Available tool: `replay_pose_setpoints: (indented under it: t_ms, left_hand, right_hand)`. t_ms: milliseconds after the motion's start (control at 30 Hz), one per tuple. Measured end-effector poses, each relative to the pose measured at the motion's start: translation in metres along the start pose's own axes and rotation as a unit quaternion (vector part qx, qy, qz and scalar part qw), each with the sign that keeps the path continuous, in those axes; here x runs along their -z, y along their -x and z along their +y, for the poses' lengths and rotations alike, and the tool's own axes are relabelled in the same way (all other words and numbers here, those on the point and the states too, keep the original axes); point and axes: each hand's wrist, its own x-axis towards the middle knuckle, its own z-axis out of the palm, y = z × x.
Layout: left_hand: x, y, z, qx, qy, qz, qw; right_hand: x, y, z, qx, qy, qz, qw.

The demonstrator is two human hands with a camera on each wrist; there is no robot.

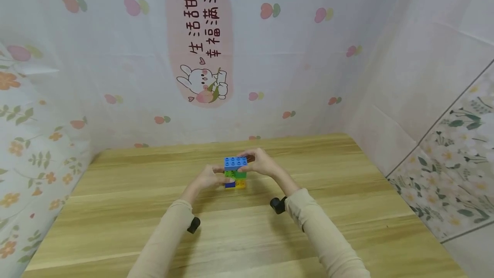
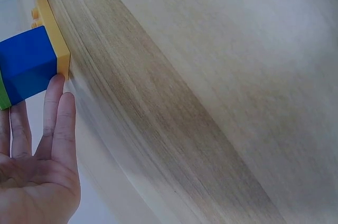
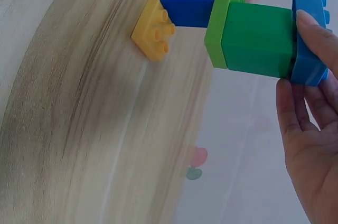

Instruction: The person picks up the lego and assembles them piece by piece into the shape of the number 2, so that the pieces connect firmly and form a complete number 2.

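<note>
A stack of toy building blocks stands on the table. At its bottom lies a flat yellow block, with a dark blue block on one end. Above that comes a flat lime green block, overhanging the yellow one, then a green block. On top is a flat blue block, which my right hand pinches between thumb and fingers; whether it is pressed fully down I cannot tell. My left hand holds the stack's left side, thumb at the lime green and dark blue blocks, fingers behind.
The wooden table reaches back to a printed curtain. More patterned cloth hangs along the right side. A black wrist device sits below the right wrist, another below the left.
</note>
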Motion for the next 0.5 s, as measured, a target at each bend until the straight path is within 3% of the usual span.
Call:
replay_pose_setpoints:
  t_ms: [500]
  left_hand:
    - [0.0008,0.0015,0.0002,-0.01,0.006,-0.002,0.9999]
  right_hand:
    - [-0.0033,0.0029,0.0021,-0.002,-0.003,0.009,1.0]
